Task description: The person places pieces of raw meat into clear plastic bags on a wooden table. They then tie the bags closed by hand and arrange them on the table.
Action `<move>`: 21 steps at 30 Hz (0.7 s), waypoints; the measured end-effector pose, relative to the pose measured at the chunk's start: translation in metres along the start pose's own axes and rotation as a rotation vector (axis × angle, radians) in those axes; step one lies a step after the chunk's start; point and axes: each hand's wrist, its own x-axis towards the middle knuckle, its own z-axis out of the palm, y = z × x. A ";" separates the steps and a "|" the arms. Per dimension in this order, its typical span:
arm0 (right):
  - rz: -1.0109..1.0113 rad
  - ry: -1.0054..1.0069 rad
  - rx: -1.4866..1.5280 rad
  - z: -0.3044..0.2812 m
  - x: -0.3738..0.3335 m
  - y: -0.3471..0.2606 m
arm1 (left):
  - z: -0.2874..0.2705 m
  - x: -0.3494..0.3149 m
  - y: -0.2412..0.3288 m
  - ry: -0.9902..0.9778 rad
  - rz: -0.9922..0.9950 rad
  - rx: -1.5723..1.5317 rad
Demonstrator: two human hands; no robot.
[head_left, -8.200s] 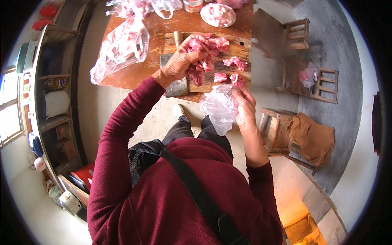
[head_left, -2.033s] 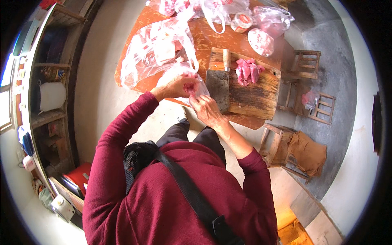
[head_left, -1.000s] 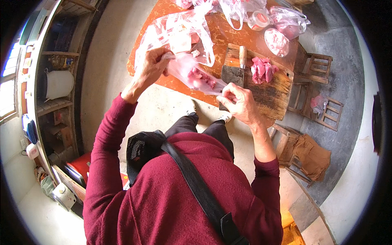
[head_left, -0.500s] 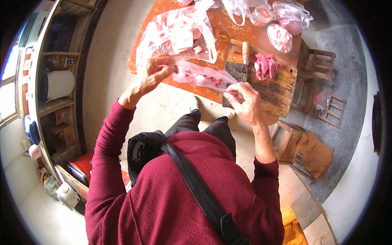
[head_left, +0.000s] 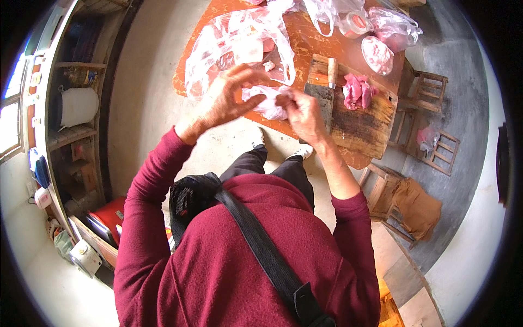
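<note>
My right hand [head_left: 305, 115] pinches the gathered end of a small pinkish plastic bag [head_left: 269, 104], which is bunched up over the table's near edge. My left hand [head_left: 229, 101] is at the bag's left side, fingers and thumb spread. Just beyond it, a large clear plastic bag [head_left: 220, 41] lies open with pale and reddish pieces in it. To the right, a cleaver [head_left: 320, 101] with a wooden handle rests on the wooden cutting board [head_left: 359, 131]. Pieces of raw pink meat [head_left: 357, 91] lie on that board.
A bowl of pale pink pieces [head_left: 377, 55], a round clear container [head_left: 355, 24] and more plastic bags [head_left: 393, 27] crowd the table's far right. Wooden chairs [head_left: 430, 90] stand to the right, one draped with a brown cloth [head_left: 417, 208]. Shelves [head_left: 76, 139] line the left.
The small bag, stretched between both hands with reddish pieces visible inside, is now bunched up. My hands have come closer together, and my left fingers have opened off the bag.
</note>
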 end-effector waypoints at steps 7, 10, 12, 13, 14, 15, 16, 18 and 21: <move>-0.362 -0.005 -0.060 0.000 0.005 -0.036 | 0.037 -0.021 -0.067 -0.238 -0.107 0.150; -0.405 -0.108 -0.100 0.000 0.008 -0.066 | 0.067 -0.022 -0.082 -0.066 0.016 0.060; -0.444 -0.106 -0.071 0.003 0.003 -0.076 | 0.064 -0.008 -0.072 -0.169 0.006 0.019; -0.479 -0.137 -0.061 0.003 0.004 -0.079 | 0.060 -0.001 -0.066 -0.198 0.000 0.010; -0.513 -0.167 -0.051 0.004 0.006 -0.081 | 0.055 0.002 -0.063 -0.229 0.007 -0.010; -0.547 -0.196 -0.041 0.005 0.007 -0.083 | 0.046 0.007 -0.047 -0.252 0.003 -0.069; -0.442 -0.197 0.052 0.009 0.006 -0.086 | 0.051 0.004 -0.052 -0.276 0.041 0.006; -0.531 -0.263 -0.029 0.018 0.018 -0.088 | 0.090 -0.015 -0.106 -0.192 0.318 0.153; -0.423 -0.345 0.039 0.032 0.018 -0.087 | 0.089 -0.028 -0.096 -0.186 0.040 -0.797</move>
